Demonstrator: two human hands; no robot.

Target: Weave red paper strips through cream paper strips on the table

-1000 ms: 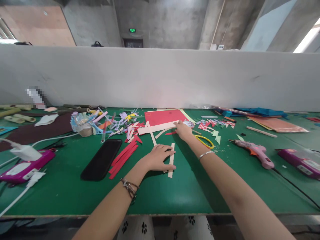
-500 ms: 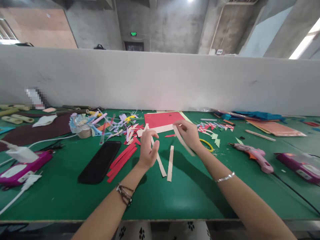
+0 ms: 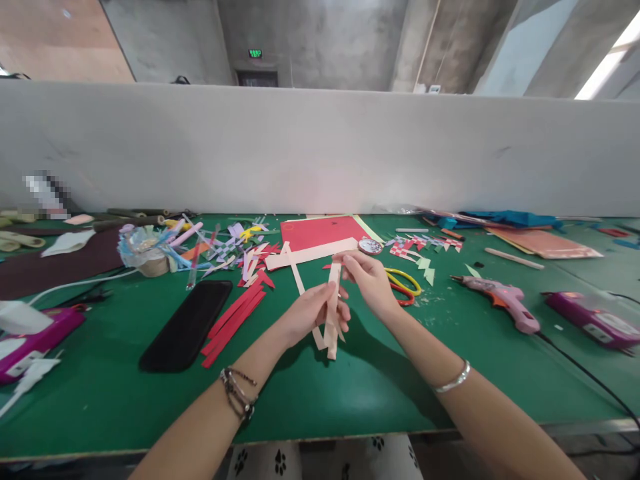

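Both my hands meet over the middle of the green table (image 3: 350,393). My right hand (image 3: 367,280) pinches the top of a cream paper strip (image 3: 332,313) that hangs nearly upright. My left hand (image 3: 310,312) closes its fingers on the same strip lower down, by its bottom end. Another cream strip (image 3: 299,280) lies flat on the table just behind my left hand. Red paper strips (image 3: 235,319) lie to the left of my hands. A red sheet (image 3: 323,232) with a long cream strip (image 3: 313,254) across its front edge lies behind them.
A black phone (image 3: 187,325) lies left of the red strips. Yellow-handled scissors (image 3: 405,283) and a pink glue gun (image 3: 500,301) lie to the right, with a purple device (image 3: 590,319) further right. Paper scraps (image 3: 235,250) clutter the back left. A grey partition (image 3: 320,147) runs behind the table.
My right hand lifted a cream strip from beside the red sheet and brought it toward me. My left hand left the strip on the table and now grips the raised strip too.
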